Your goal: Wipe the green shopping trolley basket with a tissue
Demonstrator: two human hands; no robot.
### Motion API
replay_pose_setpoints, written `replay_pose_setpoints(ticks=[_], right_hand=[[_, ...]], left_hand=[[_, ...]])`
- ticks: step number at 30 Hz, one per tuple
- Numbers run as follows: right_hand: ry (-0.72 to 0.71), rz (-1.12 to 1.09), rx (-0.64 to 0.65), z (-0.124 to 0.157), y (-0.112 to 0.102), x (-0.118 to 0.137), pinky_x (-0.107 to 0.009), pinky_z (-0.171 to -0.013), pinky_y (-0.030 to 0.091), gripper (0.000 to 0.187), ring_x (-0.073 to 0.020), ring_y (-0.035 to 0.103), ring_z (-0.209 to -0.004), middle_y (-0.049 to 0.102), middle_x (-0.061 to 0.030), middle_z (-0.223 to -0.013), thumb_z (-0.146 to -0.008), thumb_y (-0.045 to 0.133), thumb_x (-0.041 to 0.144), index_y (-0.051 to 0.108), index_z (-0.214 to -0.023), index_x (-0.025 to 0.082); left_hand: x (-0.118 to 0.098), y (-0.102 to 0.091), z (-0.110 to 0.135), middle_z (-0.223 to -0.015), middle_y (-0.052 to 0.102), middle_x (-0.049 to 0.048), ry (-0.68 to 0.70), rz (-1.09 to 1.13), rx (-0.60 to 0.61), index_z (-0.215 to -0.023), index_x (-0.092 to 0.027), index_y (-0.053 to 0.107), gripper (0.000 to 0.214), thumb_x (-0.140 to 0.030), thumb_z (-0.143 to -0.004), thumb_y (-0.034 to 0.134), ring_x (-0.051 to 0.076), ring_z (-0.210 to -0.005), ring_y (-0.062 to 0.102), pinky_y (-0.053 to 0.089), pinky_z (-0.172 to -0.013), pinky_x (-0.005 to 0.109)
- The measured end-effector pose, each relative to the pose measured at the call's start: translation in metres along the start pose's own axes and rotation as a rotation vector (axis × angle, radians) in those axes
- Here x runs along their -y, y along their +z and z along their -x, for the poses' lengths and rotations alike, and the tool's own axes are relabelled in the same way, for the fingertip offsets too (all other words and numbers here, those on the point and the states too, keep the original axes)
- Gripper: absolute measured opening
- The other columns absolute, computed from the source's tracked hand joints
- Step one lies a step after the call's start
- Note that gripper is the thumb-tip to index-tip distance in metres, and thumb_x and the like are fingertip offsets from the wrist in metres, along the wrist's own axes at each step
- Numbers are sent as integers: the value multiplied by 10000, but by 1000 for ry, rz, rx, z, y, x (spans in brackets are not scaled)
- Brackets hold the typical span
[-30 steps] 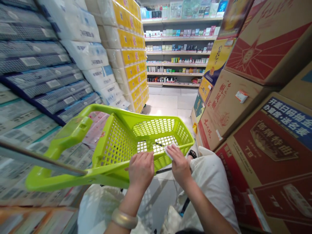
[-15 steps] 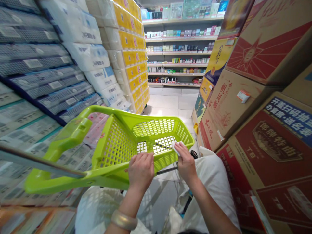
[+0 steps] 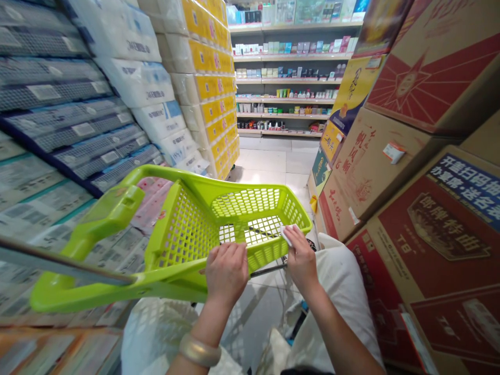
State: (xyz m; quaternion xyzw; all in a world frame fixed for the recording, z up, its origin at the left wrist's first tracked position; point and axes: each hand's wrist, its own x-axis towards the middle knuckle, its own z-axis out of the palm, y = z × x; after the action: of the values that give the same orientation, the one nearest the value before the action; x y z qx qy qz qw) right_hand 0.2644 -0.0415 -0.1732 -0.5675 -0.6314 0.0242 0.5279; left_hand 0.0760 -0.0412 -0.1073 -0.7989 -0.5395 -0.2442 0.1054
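Note:
A lime-green shopping cart [image 3: 187, 284] with a perforated plastic basket stands sideways in front of me, its handle end to the left. My left hand [image 3: 226, 271] is closed over the near rim of the basket, about midway along. Farther right on that same rim, my right hand [image 3: 300, 255] presses a folded white cloth or tissue [image 3: 287, 235] against the green plastic. Its fingers are bent around the white piece. The inside of the basket shows only its grid floor and a dark rod seen through it.
Stacked tissue packs [image 3: 144, 88] rise on the left, beside yellow-and-white packs [image 3: 211, 109]. Cardboard cartons [image 3: 375, 156] line the right side closely. Shelves of small goods [image 3: 289, 78] stand at the aisle's far end. Pale floor tiles [image 3: 265, 161] lie between.
My right hand and the white cloth have slid slightly right along the rim. My left hand keeps its place. The cart's handle end appears a little farther left.

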Motion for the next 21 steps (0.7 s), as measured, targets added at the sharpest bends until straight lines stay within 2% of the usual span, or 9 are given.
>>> replay_pose_setpoints(ticks=[2,4,6,12,14,17,19,21], right_hand=[[-59,-34,80,3,3,11,-487,-1108,446,582,-232,521,-1325,670,-57,-1284,-819,408,-5,629,-1294,248],[-176,-115,193,7,8,25,-460,-1122,437,587,-210,512,-1334,650,-39,-1316,-836,411,7,590,-1336,259],[-242,-163,245,8,10,32,-447,-1127,434,578,-198,514,-1332,644,-37,-1326,-855,410,19,568,-1357,257],[-47,-31,53,1,4,13,-497,-1101,453,565,-243,544,-1303,688,-73,-1251,-827,415,1,638,-1286,245],[-81,-60,108,2,7,20,-488,-1115,441,582,-235,523,-1324,672,-59,-1281,-823,421,-1,620,-1307,255],[-215,-156,232,5,11,32,-457,-1127,434,578,-206,506,-1339,644,-36,-1326,-855,414,17,576,-1349,270],[-217,-161,230,5,9,27,-456,-1127,434,576,-201,516,-1330,647,-33,-1321,-860,409,19,577,-1348,276],[-131,-107,156,1,4,11,-469,-1123,438,589,-212,529,-1318,661,-38,-1300,-835,410,6,604,-1322,276]], left_hand=[[-1,1,-1,-862,743,45,-1,-2,8,-954,-215,695,200,-209,-932,497,236,-912,637,374,-837,396],[-1,1,-1,-868,743,47,4,-6,18,-945,-212,693,200,-209,-933,494,236,-912,637,374,-835,395],[-1,1,-1,-870,741,48,9,-10,24,-945,-210,691,200,-209,-935,491,235,-913,636,372,-838,393],[-1,2,0,-858,739,40,0,-8,8,-950,-216,686,191,-215,-940,495,235,-917,631,359,-853,394],[-2,2,-1,-854,737,43,4,-10,13,-945,-214,684,187,-215,-936,497,238,-917,630,360,-849,396],[-2,1,-1,-848,734,43,9,-14,27,-938,-211,681,190,-217,-938,492,239,-917,629,362,-843,396],[-2,1,-1,-856,735,44,9,-11,24,-944,-213,683,196,-218,-941,487,235,-916,629,363,-845,398],[-2,1,0,-868,738,47,9,-5,12,-957,-217,687,205,-221,-944,482,232,-918,628,364,-850,400]])
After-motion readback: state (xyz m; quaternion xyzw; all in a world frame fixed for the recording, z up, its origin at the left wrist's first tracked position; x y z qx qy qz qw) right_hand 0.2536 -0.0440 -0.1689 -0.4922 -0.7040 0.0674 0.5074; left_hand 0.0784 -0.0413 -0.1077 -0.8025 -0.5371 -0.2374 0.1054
